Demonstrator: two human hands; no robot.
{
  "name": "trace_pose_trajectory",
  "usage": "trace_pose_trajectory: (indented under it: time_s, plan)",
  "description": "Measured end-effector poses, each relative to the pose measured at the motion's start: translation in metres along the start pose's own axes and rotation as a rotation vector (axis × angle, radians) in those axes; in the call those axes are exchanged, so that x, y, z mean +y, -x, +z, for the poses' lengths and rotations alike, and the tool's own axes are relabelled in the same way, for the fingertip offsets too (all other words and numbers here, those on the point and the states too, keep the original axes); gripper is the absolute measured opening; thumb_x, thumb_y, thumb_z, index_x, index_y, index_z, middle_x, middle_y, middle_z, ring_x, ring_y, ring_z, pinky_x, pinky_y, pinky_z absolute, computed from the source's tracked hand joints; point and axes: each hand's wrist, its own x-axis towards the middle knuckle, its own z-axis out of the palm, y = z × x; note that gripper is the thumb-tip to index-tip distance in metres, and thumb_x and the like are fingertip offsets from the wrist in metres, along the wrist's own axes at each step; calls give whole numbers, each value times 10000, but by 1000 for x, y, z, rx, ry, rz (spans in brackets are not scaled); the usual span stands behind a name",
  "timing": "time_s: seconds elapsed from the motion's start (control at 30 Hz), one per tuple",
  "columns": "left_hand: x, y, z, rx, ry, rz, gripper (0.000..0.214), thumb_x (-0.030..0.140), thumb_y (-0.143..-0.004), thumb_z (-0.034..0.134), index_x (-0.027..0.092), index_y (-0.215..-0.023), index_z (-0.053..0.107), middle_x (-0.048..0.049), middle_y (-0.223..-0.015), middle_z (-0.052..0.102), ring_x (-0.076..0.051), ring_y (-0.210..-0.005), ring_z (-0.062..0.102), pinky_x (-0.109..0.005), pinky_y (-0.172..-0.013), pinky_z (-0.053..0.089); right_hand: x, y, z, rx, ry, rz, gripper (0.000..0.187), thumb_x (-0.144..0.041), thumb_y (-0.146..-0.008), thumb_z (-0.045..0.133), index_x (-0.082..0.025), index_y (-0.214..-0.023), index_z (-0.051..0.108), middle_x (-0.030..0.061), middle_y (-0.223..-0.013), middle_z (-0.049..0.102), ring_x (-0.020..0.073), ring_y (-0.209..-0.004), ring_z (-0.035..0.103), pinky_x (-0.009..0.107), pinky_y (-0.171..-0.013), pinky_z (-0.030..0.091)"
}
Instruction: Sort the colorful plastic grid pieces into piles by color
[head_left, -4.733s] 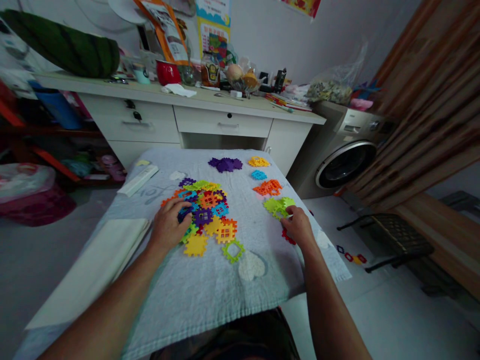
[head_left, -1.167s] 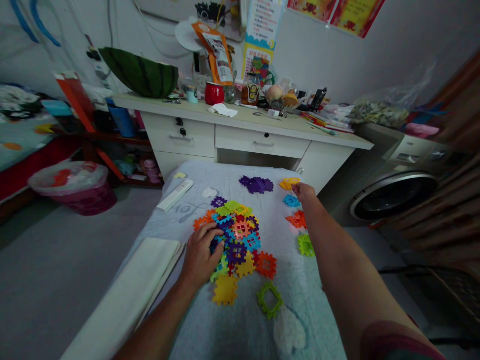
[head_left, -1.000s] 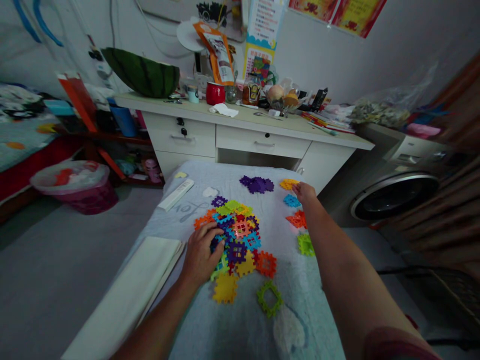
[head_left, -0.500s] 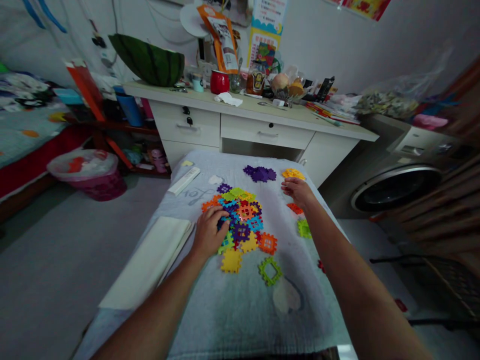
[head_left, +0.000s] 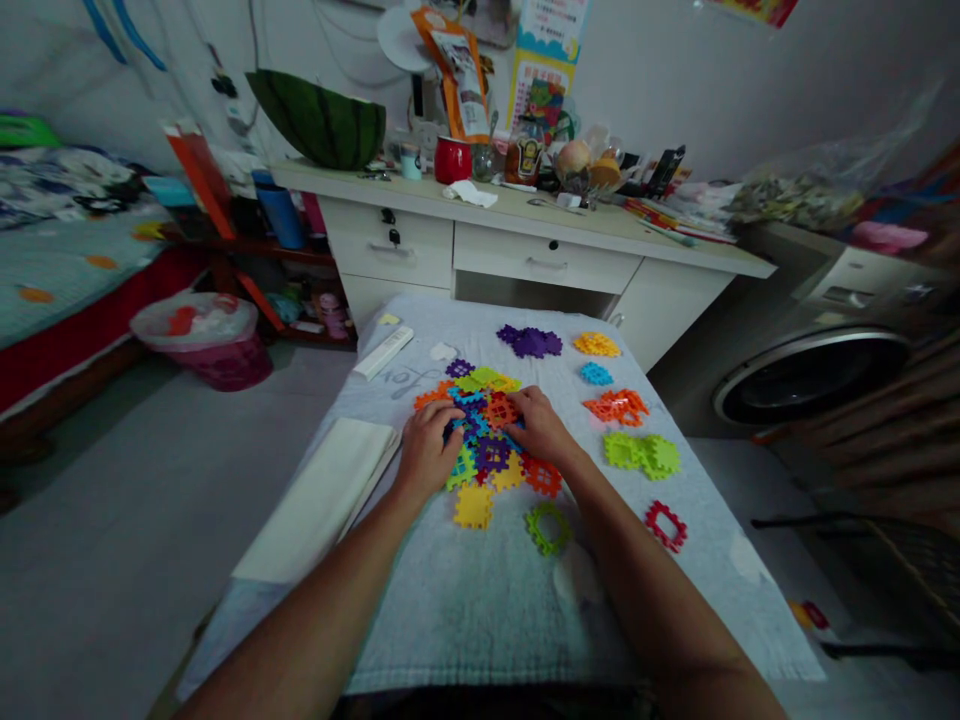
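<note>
A mixed pile of colourful plastic interlocking building pieces (head_left: 493, 455) with notched edges lies mid-table. My left hand (head_left: 431, 445) rests on the pile's left side, fingers loosely curved and thumb apart, with nothing visibly held. At the pile's right side, my right hand (head_left: 541, 425) has its thumb and fingers at the edge of an orange-red window piece (head_left: 500, 410); its fingertips are partly hidden. Sorted by colour around the pile are purple pieces (head_left: 530, 341), yellow pieces (head_left: 597, 344), blue pieces (head_left: 596, 373), orange pieces (head_left: 617, 406), green pieces (head_left: 642, 453) and a red frame (head_left: 666, 526).
A pale cloth covers the table (head_left: 450, 620). On its left lie a folded white cloth (head_left: 319, 500) and a long white box (head_left: 384, 353). Behind stands a white desk (head_left: 397, 235) bearing a cut watermelon (head_left: 319, 120). A washing machine (head_left: 810, 330) is at right.
My right hand has moved from beside the yellow pieces back left to the mixed pile, uncovering the blue, orange and green groups. My left hand stays on the pile. The view has shifted slightly.
</note>
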Motion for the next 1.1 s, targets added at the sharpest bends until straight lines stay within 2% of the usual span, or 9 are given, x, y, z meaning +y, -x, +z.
trace_pose_trajectory:
  time_s: [0.27, 0.47, 0.57, 0.7, 0.8, 0.9, 1.0, 1.1]
  plan:
    - [3, 0, 1, 16, -39, -6, 200, 266, -836, 573, 231, -1012, 664, -70, -1185, 632, -255, -1152, 568, -467, -1029, 400, 2, 4, 8, 30, -42, -16, 570, -231, -780, 651, -151, -1329, 523, 128, -1206, 490, 246, -1126, 492, 387, -1026, 405]
    - [2, 1, 0, -10, -3, 22, 215, 289, -843, 565, 230, -1027, 657, -63, -1192, 617, -241, -1167, 557, -436, -1035, 410, 0, 2, 10, 73, -74, -9, 451, -263, -790, 645, -154, -1221, 563, 113, -1142, 507, 238, -1073, 503, 379, -988, 423]
    - [2, 1, -1, -27, 3, 22, 213, 298, -841, 569, 229, -1020, 660, -64, -1200, 612, -245, -1166, 558, -444, -1039, 408, -2, 2, 8, 138, -146, -2, 345, -205, -757, 630, -176, -1095, 566, 87, -1074, 543, 219, -997, 523, 358, -921, 445]
    - [3, 0, -1, -33, 7, 23, 218, 301, -840, 566, 233, -1024, 662, -64, -1195, 614, -245, -1160, 561, -441, -1037, 411, -1, 5, 2, 131, -321, 88, 167, -209, -782, 550, -208, -948, 550, -6, -800, 567, 155, -717, 523, 273, -690, 441]
    - [3, 0, -2, -36, 13, 17, 219, 300, -832, 566, 228, -1014, 665, -68, -1179, 617, -251, -1154, 564, -441, -1020, 427, 9, 6, -9, 156, -420, 146, 123, -272, -792, 538, -214, -900, 549, -33, -702, 541, 139, -640, 504, 249, -618, 405]
    - [2, -1, -1, -36, 22, 19, 215, 301, -828, 562, 222, -997, 668, -70, -1168, 620, -254, -1138, 573, -442, -1010, 438, 30, 8, -29, 292, -428, 191, 205, -330, -783, 544, -204, -940, 577, -11, -756, 571, 144, -676, 524, 254, -650, 418]
    - [1, -1, -1, -34, 32, 27, 216, 305, -832, 555, 214, -994, 666, -73, -1172, 621, -252, -1131, 578, -439, -1011, 440, 58, 16, -56, 452, -332, 277, 316, -364, -787, 524, -179, -1022, 626, -7, -718, 568, 150, -648, 507, 266, -652, 409]
    - [0, -1, 0, -39, 26, 28, 225, 310, -836, 552, 209, -1006, 662, -76, -1178, 620, -249, -1138, 575, -432, -1011, 440, 86, 28, -81, 626, -172, 447, 317, -344, -773, 523, -162, -982, 678, -4, -654, 566, 156, -605, 494, 275, -635, 393]
